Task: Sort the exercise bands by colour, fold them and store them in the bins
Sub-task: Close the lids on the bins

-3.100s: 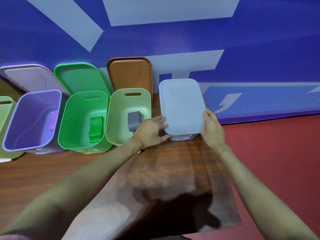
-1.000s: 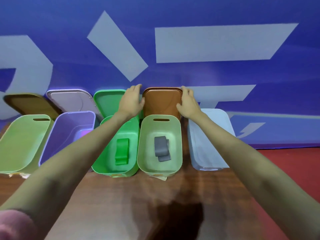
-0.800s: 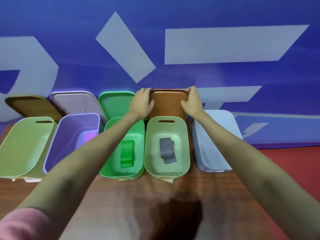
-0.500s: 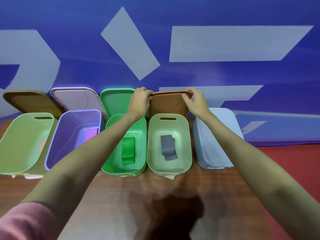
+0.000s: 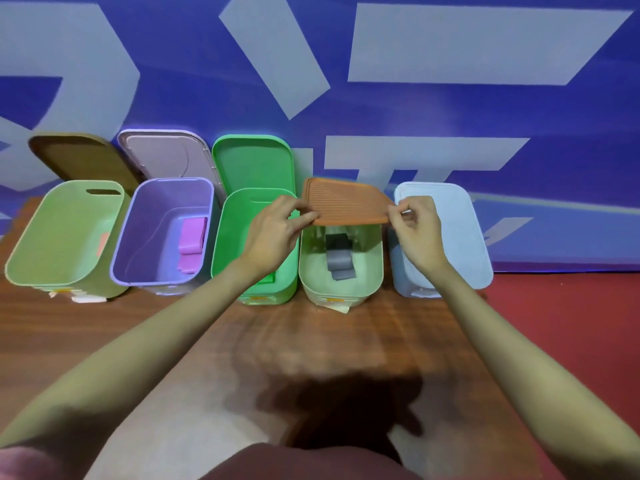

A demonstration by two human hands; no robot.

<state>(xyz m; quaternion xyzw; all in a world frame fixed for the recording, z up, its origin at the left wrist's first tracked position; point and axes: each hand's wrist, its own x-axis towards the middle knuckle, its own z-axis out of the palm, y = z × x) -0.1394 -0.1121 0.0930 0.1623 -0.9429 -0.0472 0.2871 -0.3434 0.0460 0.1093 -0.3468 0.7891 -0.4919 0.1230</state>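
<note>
Both hands now hold the brown lid [image 5: 346,202] level above the pale green bin [image 5: 341,271]; half a second ago it still leaned upright against the blue wall [image 5: 485,109] behind that bin. The left hand [image 5: 273,233] pinches the lid's left edge between thumb and fingers, and the right hand [image 5: 417,233] pinches its right edge the same way. The lid covers the back part of the bin's opening and does not appear to be seated on the rim, though the far edge is hidden, so contact there cannot be told.

Inside the pale green bin lies a folded grey band [image 5: 339,261], its far end shaded by the lid. To the left, the bright green bin [image 5: 235,244] holds a green band [image 5: 266,279], now mostly hidden behind the left forearm. Further left, the purple bin [image 5: 152,237] holds a folded pink band [image 5: 192,244], and the light green bin [image 5: 62,237] at the far left shows a faint orange patch [image 5: 103,242] on its inner wall, too blurred to identify.

The green lid [image 5: 254,164], the lilac lid [image 5: 166,154] and a dark brown lid [image 5: 79,157] lean against the wall behind their bins, as before. To the right, the light blue bin [image 5: 464,237] stands closed with its lid on, unchanged. All the bins stand in a row on the wooden table [image 5: 173,341].
</note>
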